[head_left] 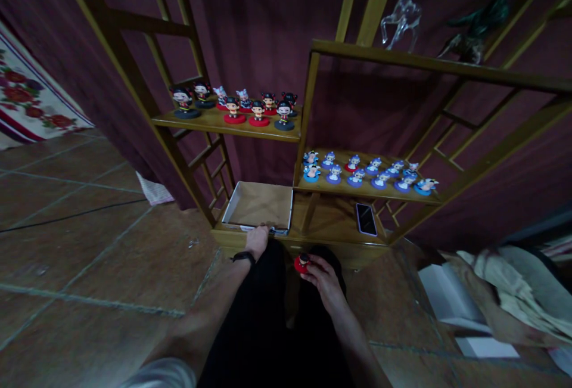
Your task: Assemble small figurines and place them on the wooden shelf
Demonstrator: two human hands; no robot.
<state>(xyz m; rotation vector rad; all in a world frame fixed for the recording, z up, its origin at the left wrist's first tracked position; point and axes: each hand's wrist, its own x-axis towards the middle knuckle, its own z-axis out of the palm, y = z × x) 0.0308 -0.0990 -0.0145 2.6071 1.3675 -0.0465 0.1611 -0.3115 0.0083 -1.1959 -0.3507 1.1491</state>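
My right hand (324, 278) is closed around a small figurine on a red base (302, 263), held low in front of the wooden shelf unit (339, 236). My left hand (258, 239), with a black wristband, grips the front edge of a shallow cardboard box (259, 204) on the bottom shelf. Its fingers curl over the rim. On the middle-left shelf (196, 121) stand several dark-haired figurines on red and black bases (258, 112). The lower right shelf carries several figurines on blue bases (357, 178).
A phone (366, 219) lies flat on the bottom shelf, right of the box. A glass deer (404, 12) and a dark bird figure (476, 27) stand on the top shelf. Cloth and white boxes (451, 301) lie on the tiled floor at right. Dark curtain behind.
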